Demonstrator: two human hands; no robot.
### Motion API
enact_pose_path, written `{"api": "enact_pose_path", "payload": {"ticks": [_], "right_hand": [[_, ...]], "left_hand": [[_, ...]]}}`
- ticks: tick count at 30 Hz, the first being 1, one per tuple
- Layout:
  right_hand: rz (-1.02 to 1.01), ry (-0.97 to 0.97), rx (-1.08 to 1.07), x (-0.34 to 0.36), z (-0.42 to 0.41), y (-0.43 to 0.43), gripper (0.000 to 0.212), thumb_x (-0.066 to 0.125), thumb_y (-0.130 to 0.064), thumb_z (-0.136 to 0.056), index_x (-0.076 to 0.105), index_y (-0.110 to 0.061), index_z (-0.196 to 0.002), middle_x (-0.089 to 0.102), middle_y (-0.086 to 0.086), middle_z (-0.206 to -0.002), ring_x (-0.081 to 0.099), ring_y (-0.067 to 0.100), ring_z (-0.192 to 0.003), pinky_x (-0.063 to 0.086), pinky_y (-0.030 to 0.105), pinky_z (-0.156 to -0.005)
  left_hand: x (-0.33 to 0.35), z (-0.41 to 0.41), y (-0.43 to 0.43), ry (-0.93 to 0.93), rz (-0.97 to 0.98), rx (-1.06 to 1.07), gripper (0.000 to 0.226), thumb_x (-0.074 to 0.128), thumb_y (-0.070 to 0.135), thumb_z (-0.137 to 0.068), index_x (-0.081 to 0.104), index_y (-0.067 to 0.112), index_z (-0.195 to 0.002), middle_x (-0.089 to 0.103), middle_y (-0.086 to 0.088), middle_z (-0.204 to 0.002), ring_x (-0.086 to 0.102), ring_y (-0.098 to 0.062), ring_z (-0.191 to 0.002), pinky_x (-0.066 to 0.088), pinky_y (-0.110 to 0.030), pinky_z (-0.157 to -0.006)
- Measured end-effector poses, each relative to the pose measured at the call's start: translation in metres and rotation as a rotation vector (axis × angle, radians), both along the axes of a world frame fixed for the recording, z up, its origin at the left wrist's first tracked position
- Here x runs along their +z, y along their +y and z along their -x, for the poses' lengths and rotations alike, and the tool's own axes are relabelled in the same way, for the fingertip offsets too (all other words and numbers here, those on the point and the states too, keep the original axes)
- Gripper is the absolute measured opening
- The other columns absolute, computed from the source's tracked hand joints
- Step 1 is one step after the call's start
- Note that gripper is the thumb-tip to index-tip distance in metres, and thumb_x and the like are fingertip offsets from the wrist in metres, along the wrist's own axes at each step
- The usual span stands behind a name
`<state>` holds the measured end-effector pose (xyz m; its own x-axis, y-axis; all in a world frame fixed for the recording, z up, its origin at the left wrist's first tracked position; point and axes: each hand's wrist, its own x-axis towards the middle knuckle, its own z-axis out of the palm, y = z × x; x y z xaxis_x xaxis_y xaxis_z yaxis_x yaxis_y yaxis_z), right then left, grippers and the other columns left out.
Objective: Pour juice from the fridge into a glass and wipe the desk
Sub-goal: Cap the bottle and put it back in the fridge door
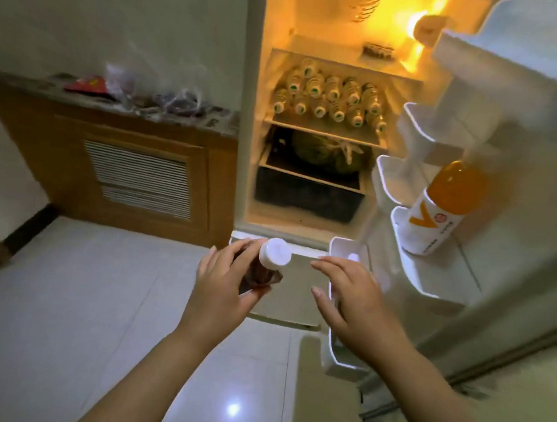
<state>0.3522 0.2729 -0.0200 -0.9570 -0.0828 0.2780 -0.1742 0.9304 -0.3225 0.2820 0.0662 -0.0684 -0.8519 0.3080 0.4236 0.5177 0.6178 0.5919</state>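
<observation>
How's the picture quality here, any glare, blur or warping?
Head view: the fridge lamp blows out into orange glare; a bright spot glints on the floor tiles; the wide lens bends the fridge door; the white-capped bottle in the left hand looks soft.

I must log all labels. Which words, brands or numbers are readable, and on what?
"V" (perhaps a logo): on the juice bottle.
Small print beside it: too blurred.
On the small bottles: too small.
On the red packet: blurred.
On the white-capped bottle in the left hand: none.
</observation>
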Motion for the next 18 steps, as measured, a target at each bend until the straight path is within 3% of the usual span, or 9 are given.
{"api": "enact_pose_path", "payload": {"ticks": [2, 6, 8, 15, 16, 18], "right_hand": [[-0.002, 0.018, -0.053, 0.001, 0.009, 0.01, 0.042, 0.039, -0.044, -0.089, 0.05, -0.026, -0.126, 0.054, -0.006, -0.126, 0.045, 0.011, -0.118, 0.038, 0.042, -0.102], [-0.005, 0.046, -0.145, 0.013, 0.015, 0.015, 0.043, 0.038, -0.043, -0.09, 0.049, -0.026, -0.128, 0.053, -0.007, -0.127, 0.038, 0.004, -0.118, 0.033, 0.029, -0.102], [-0.012, 0.061, -0.196, 0.02, 0.015, 0.014, 0.042, 0.039, -0.042, -0.09, 0.049, -0.025, -0.127, 0.053, -0.005, -0.128, 0.04, 0.006, -0.118, 0.034, 0.028, -0.101], [-0.061, 0.17, -0.456, 0.049, 0.002, 0.007, 0.038, 0.044, -0.033, -0.09, 0.056, -0.014, -0.121, 0.058, 0.003, -0.122, 0.049, 0.017, -0.113, 0.036, 0.03, -0.097], [-0.073, 0.163, -0.51, 0.052, -0.002, 0.003, 0.039, 0.044, -0.034, -0.09, 0.055, -0.015, -0.122, 0.058, 0.002, -0.122, 0.049, 0.017, -0.114, 0.036, 0.031, -0.098], [-0.079, 0.154, -0.616, 0.059, -0.011, -0.005, 0.04, 0.043, -0.036, -0.09, 0.053, -0.017, -0.124, 0.056, 0.0, -0.124, 0.048, 0.016, -0.116, 0.035, 0.03, -0.1]], "left_hand": [[0.005, 0.022, 0.018, -0.003, -0.03, -0.07, 0.075, 0.075, 0.033, -0.076, 0.032, 0.04, -0.136, 0.045, 0.008, -0.138, 0.037, -0.016, -0.128, 0.024, -0.046, -0.11], [0.02, 0.056, 0.045, -0.022, -0.116, -0.186, 0.075, 0.076, 0.031, -0.074, 0.035, 0.038, -0.136, 0.045, 0.008, -0.137, 0.037, -0.014, -0.125, 0.031, -0.036, -0.1], [0.03, 0.071, 0.055, -0.011, -0.149, -0.274, 0.073, 0.076, 0.032, -0.074, 0.037, 0.037, -0.135, 0.046, 0.008, -0.136, 0.039, -0.013, -0.124, 0.033, -0.034, -0.099], [0.078, 0.107, 0.091, 0.058, -0.258, -0.621, 0.067, 0.067, 0.044, -0.072, 0.039, 0.038, -0.132, 0.045, 0.016, -0.127, 0.045, -0.013, -0.119, 0.041, -0.05, -0.097], [0.085, 0.11, 0.096, 0.054, -0.277, -0.674, 0.067, 0.067, 0.044, -0.07, 0.04, 0.038, -0.131, 0.045, 0.015, -0.126, 0.046, -0.012, -0.118, 0.042, -0.047, -0.097], [0.098, 0.11, 0.106, -0.015, -0.331, -0.774, 0.069, 0.07, 0.04, -0.068, 0.039, 0.039, -0.131, 0.047, 0.014, -0.124, 0.047, -0.005, -0.116, 0.042, -0.029, -0.098]]}}
